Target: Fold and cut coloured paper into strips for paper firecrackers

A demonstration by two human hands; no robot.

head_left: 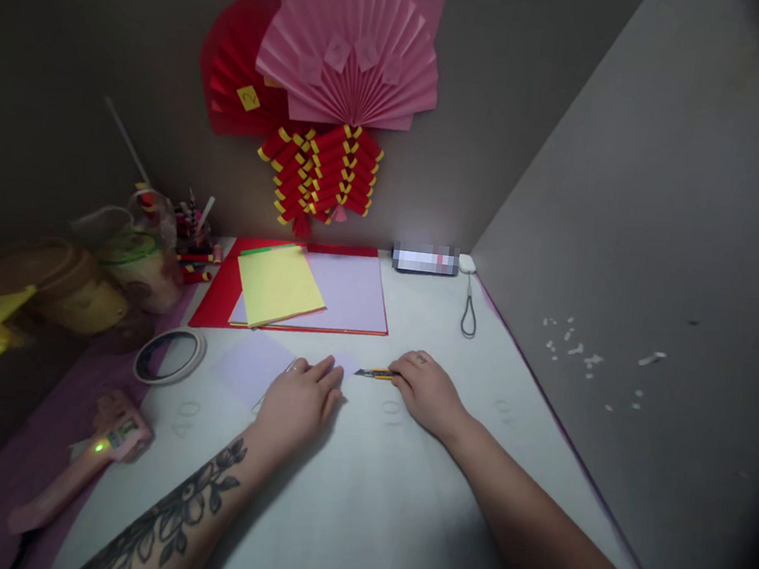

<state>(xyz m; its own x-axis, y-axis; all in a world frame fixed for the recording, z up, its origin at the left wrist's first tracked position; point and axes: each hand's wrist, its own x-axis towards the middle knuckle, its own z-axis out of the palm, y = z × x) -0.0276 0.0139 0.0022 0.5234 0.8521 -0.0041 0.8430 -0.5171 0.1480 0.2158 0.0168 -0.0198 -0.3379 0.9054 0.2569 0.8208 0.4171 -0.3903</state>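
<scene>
In the head view, my right hand is closed around a yellow craft knife. Its dark blade points left, toward my left fingers, with a small gap between. My left hand lies on the table with its fingers extended, over the right side of a pale purple sheet of paper. A thin dark line shows beside that wrist; I cannot make out what it is. Beyond both hands, a yellow sheet overlaps a lilac sheet on red paper.
A tape roll and a pink glue gun with a lit green light lie at left. Cups and a tub crowd the left edge. A phone and a white strapped gadget rest by the wall. Paper fans hang above.
</scene>
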